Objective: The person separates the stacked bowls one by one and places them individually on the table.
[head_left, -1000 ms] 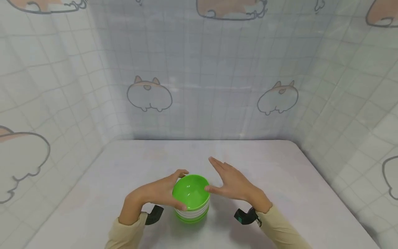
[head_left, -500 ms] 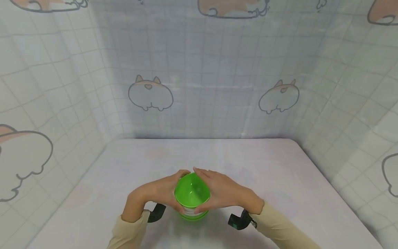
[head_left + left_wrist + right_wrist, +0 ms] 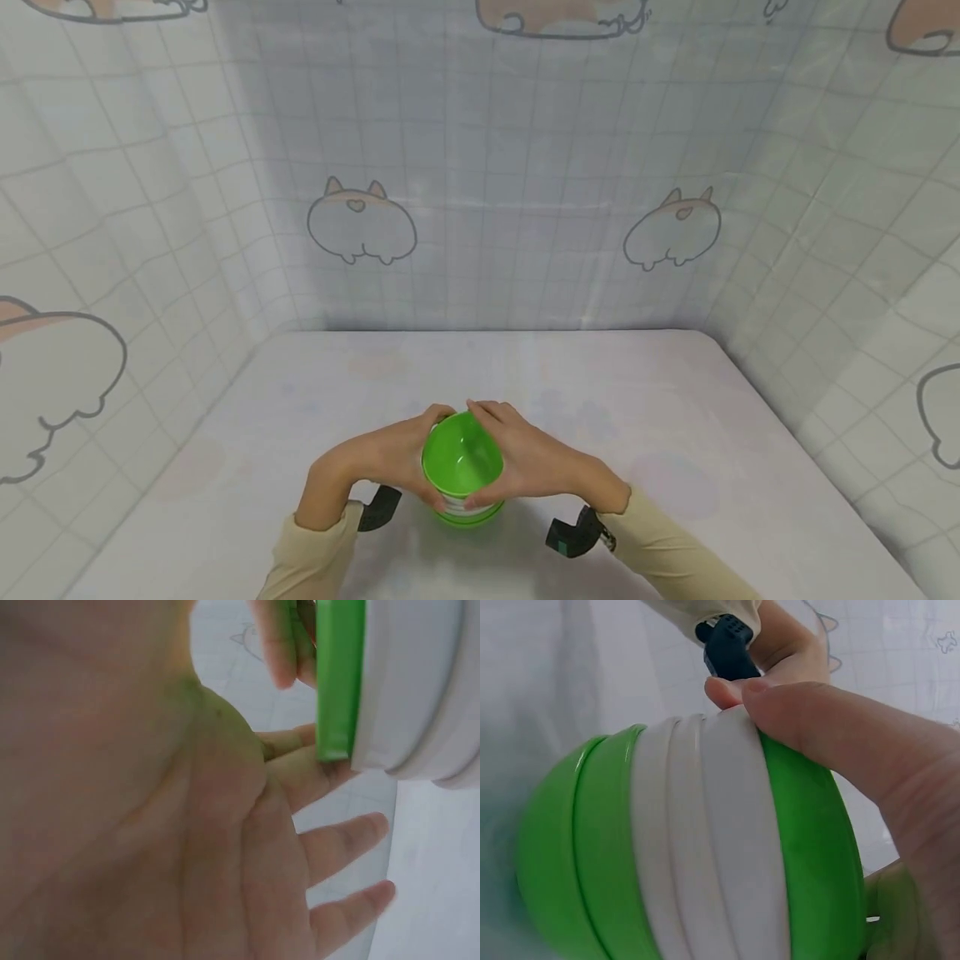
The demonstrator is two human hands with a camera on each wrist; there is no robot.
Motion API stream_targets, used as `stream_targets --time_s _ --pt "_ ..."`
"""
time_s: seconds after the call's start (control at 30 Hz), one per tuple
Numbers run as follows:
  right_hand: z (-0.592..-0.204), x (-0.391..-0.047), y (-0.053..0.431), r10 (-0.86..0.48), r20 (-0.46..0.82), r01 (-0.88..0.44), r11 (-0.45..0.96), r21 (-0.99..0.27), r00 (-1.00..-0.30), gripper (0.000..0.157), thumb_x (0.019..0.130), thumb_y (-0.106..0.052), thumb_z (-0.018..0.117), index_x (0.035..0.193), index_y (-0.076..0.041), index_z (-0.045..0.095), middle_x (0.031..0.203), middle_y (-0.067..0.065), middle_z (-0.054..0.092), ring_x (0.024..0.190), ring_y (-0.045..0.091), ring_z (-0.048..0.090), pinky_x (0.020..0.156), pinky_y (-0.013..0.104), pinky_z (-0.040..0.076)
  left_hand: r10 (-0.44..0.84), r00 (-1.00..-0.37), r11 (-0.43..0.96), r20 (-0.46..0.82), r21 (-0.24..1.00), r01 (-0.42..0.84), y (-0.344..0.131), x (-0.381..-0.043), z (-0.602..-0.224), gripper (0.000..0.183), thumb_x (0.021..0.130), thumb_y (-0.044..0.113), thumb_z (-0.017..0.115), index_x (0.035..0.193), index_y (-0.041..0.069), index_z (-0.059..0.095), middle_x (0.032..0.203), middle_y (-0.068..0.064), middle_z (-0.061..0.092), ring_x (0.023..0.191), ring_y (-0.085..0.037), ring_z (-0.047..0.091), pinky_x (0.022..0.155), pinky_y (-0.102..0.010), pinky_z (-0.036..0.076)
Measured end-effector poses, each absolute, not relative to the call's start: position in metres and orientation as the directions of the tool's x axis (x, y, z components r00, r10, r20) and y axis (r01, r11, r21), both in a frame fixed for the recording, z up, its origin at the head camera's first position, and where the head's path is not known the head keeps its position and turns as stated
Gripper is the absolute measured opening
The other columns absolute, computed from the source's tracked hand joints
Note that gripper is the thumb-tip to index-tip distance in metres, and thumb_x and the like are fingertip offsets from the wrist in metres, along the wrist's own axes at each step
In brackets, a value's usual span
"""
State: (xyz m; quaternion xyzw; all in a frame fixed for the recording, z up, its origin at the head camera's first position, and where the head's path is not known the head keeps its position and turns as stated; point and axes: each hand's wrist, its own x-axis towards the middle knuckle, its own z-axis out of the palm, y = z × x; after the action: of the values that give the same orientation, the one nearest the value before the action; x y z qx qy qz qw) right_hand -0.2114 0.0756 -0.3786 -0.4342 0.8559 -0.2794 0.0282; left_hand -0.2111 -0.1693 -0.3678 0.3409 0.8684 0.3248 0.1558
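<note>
A stack of nested bowls stands near the front middle of the table. Its top green bowl (image 3: 461,454) faces up with a bare inside. Beneath it sit several white bowls (image 3: 682,825), and green bowls (image 3: 555,847) form the base of the stack. My left hand (image 3: 393,454) holds the top bowl at its left side, thumb in front and fingers behind. From the right side my right hand (image 3: 532,458) grips the same bowl, its thumb close to the left thumb at the front. In the left wrist view, some left fingers (image 3: 345,847) extend beside the stack.
A pale table (image 3: 637,392) extends beyond and to both sides of the bowls. Around it hangs a curtain (image 3: 517,192) with a grid and dog drawings. Dark wrist mounts (image 3: 573,535) hang low under the wrists.
My right hand was apart from the stack with spread fingers; it has moved left and taken hold of the top bowl. The left hand has stayed at its side.
</note>
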Motion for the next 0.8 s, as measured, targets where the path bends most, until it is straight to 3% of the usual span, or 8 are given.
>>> stream_targets --time_s 0.27,0.57,0.8 --pt "-0.371 -0.212 0.079 -0.758 0.202 -0.721 0.448 -0.529 -0.62 0.115 0.072 -0.061 0.076 0.153 -0.004 0.02 0.149 0.006 0.029 0.128 0.016 0.035 0.093 0.033 0.046 0.712 -0.702 0.522 -0.026 0.688 0.504 -0.17 -0.214 -0.369 0.106 0.063 0.037 0.091 0.142 0.004 0.029 0.127 0.002 0.047 0.113 -0.016 0.05 0.094 -0.039 0.044" --pt "-0.349 -0.215 0.094 -0.707 0.216 -0.671 0.464 -0.578 -0.674 0.118 0.067 -0.065 0.077 0.155 -0.011 0.02 0.15 0.001 0.028 0.132 0.015 0.034 0.098 0.039 0.043 0.695 -0.719 0.532 0.011 0.666 0.524 -0.171 -0.214 -0.367 0.107 0.058 0.039 0.093 0.141 0.007 0.034 0.13 0.001 0.047 0.119 -0.019 0.046 0.1 -0.045 0.039" --pt "-0.326 -0.223 0.109 -0.635 0.284 -0.673 0.534 -0.511 -0.719 0.119 0.065 -0.064 0.079 0.154 -0.008 0.024 0.149 0.004 0.031 0.131 0.02 0.038 0.098 0.043 0.043 0.683 -0.73 0.557 -0.005 0.65 0.517 -0.169 -0.21 -0.364 0.102 0.057 0.039 0.093 0.14 0.009 0.042 0.127 0.001 0.051 0.116 -0.02 0.047 0.096 -0.046 0.041"
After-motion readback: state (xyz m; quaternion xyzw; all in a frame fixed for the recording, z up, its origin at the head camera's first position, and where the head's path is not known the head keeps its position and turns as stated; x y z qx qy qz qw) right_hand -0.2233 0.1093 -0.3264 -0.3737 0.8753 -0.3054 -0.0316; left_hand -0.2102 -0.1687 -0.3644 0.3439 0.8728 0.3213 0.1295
